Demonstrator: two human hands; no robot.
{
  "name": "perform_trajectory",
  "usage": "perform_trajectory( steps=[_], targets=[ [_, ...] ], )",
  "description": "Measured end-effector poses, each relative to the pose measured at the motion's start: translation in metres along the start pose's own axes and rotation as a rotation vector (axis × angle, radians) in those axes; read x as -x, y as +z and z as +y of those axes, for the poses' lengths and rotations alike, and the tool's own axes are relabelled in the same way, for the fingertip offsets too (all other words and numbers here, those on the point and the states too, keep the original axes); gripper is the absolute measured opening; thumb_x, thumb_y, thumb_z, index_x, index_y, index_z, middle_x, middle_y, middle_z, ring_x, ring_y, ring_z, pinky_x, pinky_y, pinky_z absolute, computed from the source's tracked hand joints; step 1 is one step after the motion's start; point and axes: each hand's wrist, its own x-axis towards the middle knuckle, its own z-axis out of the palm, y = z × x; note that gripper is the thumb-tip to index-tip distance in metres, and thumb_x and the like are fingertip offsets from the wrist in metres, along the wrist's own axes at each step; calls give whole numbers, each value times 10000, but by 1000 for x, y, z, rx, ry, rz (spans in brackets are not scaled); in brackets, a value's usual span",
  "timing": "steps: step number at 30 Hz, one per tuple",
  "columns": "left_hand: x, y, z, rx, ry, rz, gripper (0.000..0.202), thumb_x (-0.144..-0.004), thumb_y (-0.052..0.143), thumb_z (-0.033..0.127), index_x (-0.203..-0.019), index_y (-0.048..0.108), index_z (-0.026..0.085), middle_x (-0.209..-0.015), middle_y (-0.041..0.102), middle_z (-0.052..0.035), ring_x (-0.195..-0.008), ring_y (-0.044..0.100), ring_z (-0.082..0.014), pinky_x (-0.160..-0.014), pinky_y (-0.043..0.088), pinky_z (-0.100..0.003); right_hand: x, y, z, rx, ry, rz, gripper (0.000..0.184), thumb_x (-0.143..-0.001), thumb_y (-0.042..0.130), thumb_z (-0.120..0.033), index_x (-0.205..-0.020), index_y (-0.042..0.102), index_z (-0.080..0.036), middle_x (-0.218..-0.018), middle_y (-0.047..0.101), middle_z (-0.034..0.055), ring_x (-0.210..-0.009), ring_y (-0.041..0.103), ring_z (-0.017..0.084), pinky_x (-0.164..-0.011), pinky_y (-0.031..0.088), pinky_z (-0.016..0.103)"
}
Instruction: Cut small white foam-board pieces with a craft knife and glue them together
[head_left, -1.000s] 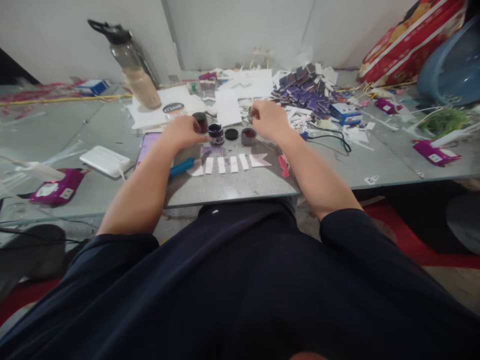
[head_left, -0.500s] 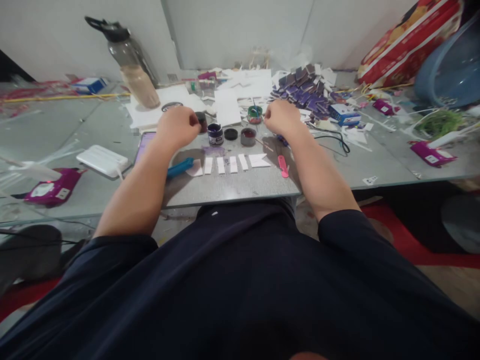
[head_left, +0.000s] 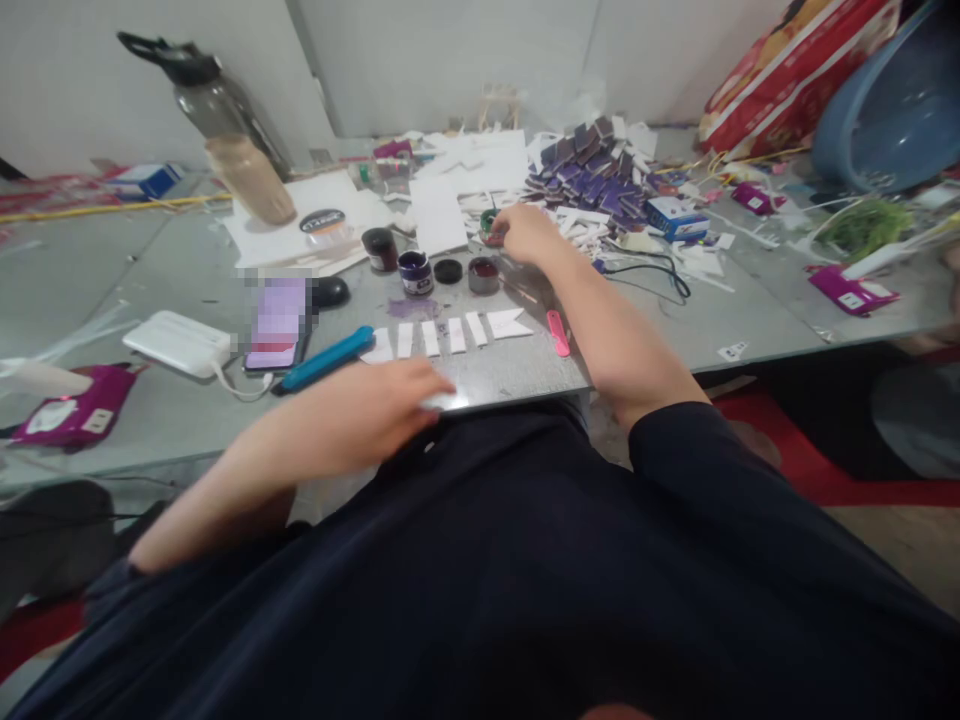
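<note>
At the table's front edge is my left hand (head_left: 397, 405), its fingers bent together over a small white piece (head_left: 439, 402) that shows at the fingertips. Farther back, my right hand (head_left: 525, 235) has its fingers closed at the right side of a small green jar (head_left: 487, 222). A thin stick stands up from that jar; whether I grip the stick or the jar is hidden. Left of it are a dark purple jar (head_left: 415, 275), a dark red jar (head_left: 379, 250), a black lid (head_left: 448, 271) and a greyish jar (head_left: 483, 276). White strips (head_left: 430, 338) lie in a row before them.
A teal cutter-like tool (head_left: 328, 360), a phone (head_left: 277, 322) and a white power bank (head_left: 178, 343) lie left. To the right are a pink tool (head_left: 557, 334) and a heap of purple pieces (head_left: 592, 175). A bottle (head_left: 244, 160) stands at the back left.
My left hand has come down from the jars to the front edge, uncovering the phone. My right hand has moved left onto the green jar. The view has shifted slightly.
</note>
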Motion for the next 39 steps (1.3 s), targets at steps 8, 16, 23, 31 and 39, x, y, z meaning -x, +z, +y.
perform_trajectory(
  steps=[8, 16, 23, 31, 39],
  targets=[
    [40, 75, -29, 304, -48, -233, 571, -1260, 511, 361, -1718, 845, 296, -1841, 786, -150, -1682, 781, -373, -1496, 582, -558, -2, -17, -5, -168, 119, 97, 383, -1071, 766, 39, -1276, 986, -197, -1469, 941, 168, -1416, 824, 351, -1332, 588, 522],
    [37, 104, -55, 411, -118, -106, 256, -1140, 596, 392, -1073, 811, 269, -1132, 925, -92, -1055, 880, -309, -1011, 686, -433, 17, -70, -4, -583, -22, 384, 70, -981, 823, -301, -1022, 770, -321, -1072, 879, 26, -869, 691, 191, -957, 597, 426],
    [105, 152, -125, -39, -678, -63, 592, -833, 720, 177, -1355, 971, 298, -1559, 935, -173, -1555, 865, -514, -1332, 678, -672, 66, -108, -32, -863, -209, 597, 307, -858, 908, -676, -993, 874, -403, -990, 924, 80, -760, 740, 269, -774, 580, 495],
    [150, 85, -85, 287, -508, -157, 650, -1146, 593, 801, -1587, 928, 460, -1596, 949, -76, -1479, 912, -446, -1349, 723, -608, 81, -107, -2, -778, -138, 658, 748, -864, 884, -1108, -911, 776, -369, -857, 835, 137, -661, 691, 280, -688, 427, 533],
    [6, 20, -27, 2, 90, 342, 249, -1267, 641, 347, -1220, 885, 324, -972, 890, -60, -863, 855, -290, -817, 713, -455, 38, -47, 84, -961, 18, 502, 814, -802, 926, -1142, -942, 696, -373, -802, 802, 36, -598, 607, 210, -610, 447, 441]
  ],
)
